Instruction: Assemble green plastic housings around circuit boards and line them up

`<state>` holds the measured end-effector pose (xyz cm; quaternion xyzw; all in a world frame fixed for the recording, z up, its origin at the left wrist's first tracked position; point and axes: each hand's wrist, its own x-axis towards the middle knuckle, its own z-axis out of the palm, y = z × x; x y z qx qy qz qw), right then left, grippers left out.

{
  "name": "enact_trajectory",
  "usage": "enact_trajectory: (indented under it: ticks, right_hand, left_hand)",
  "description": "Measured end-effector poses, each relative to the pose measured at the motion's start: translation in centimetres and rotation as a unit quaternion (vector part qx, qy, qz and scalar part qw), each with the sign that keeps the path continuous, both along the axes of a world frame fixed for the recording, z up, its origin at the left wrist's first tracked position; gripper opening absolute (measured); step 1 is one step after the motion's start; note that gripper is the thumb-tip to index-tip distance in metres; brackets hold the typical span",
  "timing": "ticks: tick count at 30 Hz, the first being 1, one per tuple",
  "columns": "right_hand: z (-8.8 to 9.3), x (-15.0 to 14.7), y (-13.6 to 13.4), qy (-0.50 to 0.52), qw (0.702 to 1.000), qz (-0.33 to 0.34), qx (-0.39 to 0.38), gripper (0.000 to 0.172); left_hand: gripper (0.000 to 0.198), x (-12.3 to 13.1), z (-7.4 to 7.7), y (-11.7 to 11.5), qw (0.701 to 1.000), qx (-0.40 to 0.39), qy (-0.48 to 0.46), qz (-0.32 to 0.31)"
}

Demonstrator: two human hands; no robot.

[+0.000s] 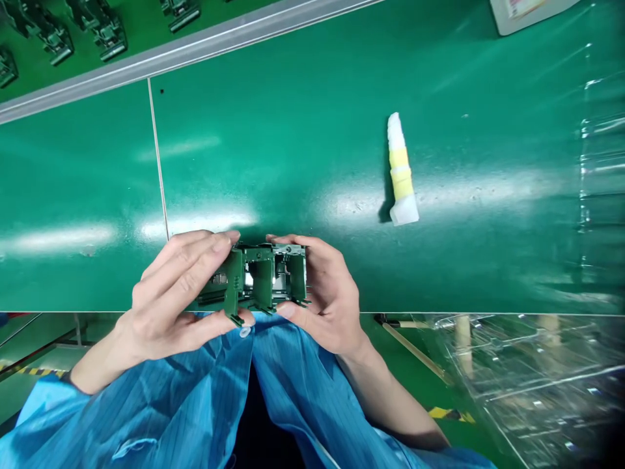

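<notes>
Between my two hands, at the front edge of the green table, is a dark green plastic housing (264,281) with upright partition walls and bits of metal inside its compartments. My left hand (178,296) is closed on its left end, fingers over the top and thumb along the lower edge. On the opposite end, my right hand (328,293) grips it with the thumb at the bottom corner and the fingers behind. My palms and fingers cover both ends of the housing, so part of it is hidden.
A white and yellow wrapped stick-like tool (401,172) lies right of centre on the green table (293,150). Several similar dark green parts (100,29) sit beyond a metal rail (209,52). Clear plastic trays (551,384) stand below the table at right. A grey-white object (530,13) is at top right.
</notes>
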<state>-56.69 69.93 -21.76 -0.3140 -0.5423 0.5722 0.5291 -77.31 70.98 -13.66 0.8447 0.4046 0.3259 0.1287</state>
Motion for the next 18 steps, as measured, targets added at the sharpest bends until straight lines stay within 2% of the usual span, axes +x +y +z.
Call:
enact_trajectory:
  ticks: [4, 13, 18]
  right_hand:
    - [0.0, 0.1, -0.4, -0.011, 1.000, -0.010, 0.003, 0.056]
    - [0.1, 0.2, -0.5, -0.147, 0.987, -0.056, 0.045, 0.065]
    - [0.5, 0.3, -0.5, -0.163, 0.982, -0.061, 0.076, 0.070]
  left_hand:
    - [0.079, 0.3, 0.2, 0.0, 1.000, -0.004, -0.003, -0.012]
    - [0.083, -1.5, -2.0, -0.8, 0.983, -0.169, -0.073, 0.004]
    - [0.080, -1.6, -2.4, -0.9, 0.976, -0.187, -0.107, 0.003]
